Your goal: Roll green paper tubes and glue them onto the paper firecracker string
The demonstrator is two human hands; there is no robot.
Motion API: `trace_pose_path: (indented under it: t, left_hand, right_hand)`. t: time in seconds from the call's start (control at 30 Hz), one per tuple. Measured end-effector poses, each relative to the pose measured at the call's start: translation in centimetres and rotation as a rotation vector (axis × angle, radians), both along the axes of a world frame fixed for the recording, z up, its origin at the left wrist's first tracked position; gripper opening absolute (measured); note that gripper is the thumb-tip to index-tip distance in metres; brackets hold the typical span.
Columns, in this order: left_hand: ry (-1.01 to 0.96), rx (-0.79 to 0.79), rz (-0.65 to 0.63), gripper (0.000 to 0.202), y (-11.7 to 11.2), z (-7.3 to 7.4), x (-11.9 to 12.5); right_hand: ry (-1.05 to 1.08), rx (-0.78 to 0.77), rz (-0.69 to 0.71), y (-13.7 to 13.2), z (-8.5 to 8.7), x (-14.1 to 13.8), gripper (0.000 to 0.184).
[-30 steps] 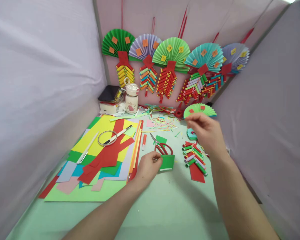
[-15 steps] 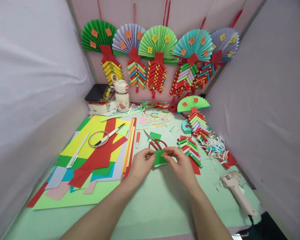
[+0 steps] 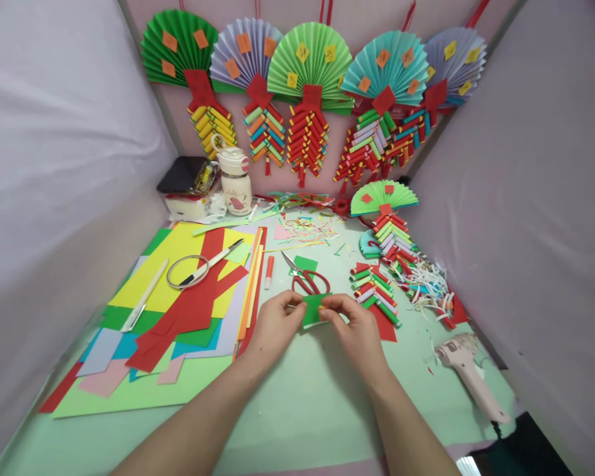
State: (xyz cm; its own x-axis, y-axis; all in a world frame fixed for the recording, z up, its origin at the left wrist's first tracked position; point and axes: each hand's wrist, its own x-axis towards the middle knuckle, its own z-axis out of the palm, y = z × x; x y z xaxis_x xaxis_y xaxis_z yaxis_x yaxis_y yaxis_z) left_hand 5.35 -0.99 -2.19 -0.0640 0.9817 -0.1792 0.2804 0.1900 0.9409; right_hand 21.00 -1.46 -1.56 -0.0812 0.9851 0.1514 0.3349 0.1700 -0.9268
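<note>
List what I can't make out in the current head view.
All in the head view:
- Green paper piece: its side ends, covered by the left hand and right hand.
- Yellow squares on the light green fan: their marks are too small to read.
- Red cords above that fan: upper ends cut off by the top edge.
- Forearms: cut off by the bottom edge.

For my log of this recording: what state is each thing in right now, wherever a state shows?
Green paper piece: pinched at both sides, not rolled into a tube
Left hand: gripping the piece
Right hand: gripping the piece
Scissors: lying flat, unheld; blade gap unclear
Orange-and-white stick: lying flat
White bottle: upright, lid on
Glue gun: on its side, cord attached
Hanging fans: spread open
</note>
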Motion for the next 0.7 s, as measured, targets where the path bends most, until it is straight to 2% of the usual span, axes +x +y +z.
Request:
trace_pose_path:
  t: [0.13,0.4,0.7]
  left_hand:
    - [-0.007,0.023,0.01,0.017,0.17,-0.13,-0.23]
    - [-0.019,0.034,0.007,0.018,0.31,-0.34,-0.3]
    - [-0.018,0.047,0.005,0.019,0.38,-0.68,-0.34]
  right_hand:
    - [-0.029,0.026,0.026,-0.01,0.11,0.22,0.007]
    - [-0.08,0.196,0.024,0.23,-0.28,0.51,0.012]
    - [-0.098,0.196,0.033,0.08,-0.7,0.4,0.016]
